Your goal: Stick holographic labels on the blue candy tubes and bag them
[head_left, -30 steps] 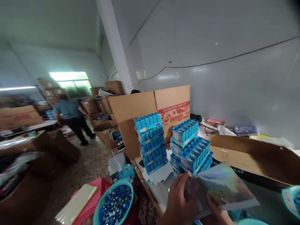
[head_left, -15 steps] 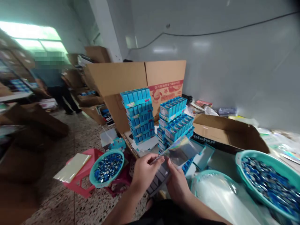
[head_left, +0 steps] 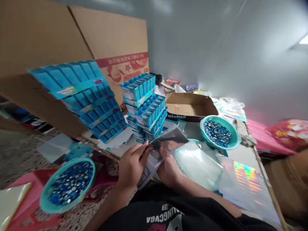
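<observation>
Both hands, the left hand and right hand, are pinching closed on a light, flimsy, slippery-looking holographic sheet by its near edge.

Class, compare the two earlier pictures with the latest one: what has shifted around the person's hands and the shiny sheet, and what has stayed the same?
The view swung down and to the right: the co-worker and window are out of sight, and the table basin now shows. The left hand and right hand brought the shiny sheet down toward the lap. Both hands still hold it; the stacks of blue boxes stand as before.
</observation>
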A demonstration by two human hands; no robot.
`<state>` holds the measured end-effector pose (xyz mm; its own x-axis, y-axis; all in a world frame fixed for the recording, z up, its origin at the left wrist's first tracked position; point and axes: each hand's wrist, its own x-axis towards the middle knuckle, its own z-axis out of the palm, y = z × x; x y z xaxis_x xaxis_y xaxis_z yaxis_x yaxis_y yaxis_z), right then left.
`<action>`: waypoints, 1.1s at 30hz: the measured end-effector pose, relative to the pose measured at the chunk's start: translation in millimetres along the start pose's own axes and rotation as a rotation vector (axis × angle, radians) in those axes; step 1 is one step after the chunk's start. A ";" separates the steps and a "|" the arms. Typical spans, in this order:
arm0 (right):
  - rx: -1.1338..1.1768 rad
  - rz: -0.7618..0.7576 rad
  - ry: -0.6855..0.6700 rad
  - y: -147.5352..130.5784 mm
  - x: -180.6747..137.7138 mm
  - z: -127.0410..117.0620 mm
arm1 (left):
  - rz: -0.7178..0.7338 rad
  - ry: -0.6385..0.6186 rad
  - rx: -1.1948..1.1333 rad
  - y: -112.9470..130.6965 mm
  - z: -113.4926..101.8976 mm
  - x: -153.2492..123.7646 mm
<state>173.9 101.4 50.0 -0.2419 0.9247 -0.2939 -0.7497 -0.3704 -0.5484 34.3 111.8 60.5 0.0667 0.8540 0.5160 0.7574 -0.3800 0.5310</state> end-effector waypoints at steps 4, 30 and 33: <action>0.072 -0.130 0.115 -3.9 2.7 -2.7 | 0.229 0.033 0.038 -6.1 22.1 10.8; 0.209 -0.269 0.492 -42.4 -24.0 -76.2 | 0.272 -0.276 -0.444 23.8 124.2 9.3; 0.210 -0.182 0.527 -50.4 -28.1 -90.6 | 0.192 -0.205 -0.416 37.2 132.6 -7.7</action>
<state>274.3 86.1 14.9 0.2005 0.7836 -0.5880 -0.8691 -0.1348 -0.4759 148.1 138.2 -12.9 0.3377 0.7909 0.5102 0.3986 -0.6113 0.6837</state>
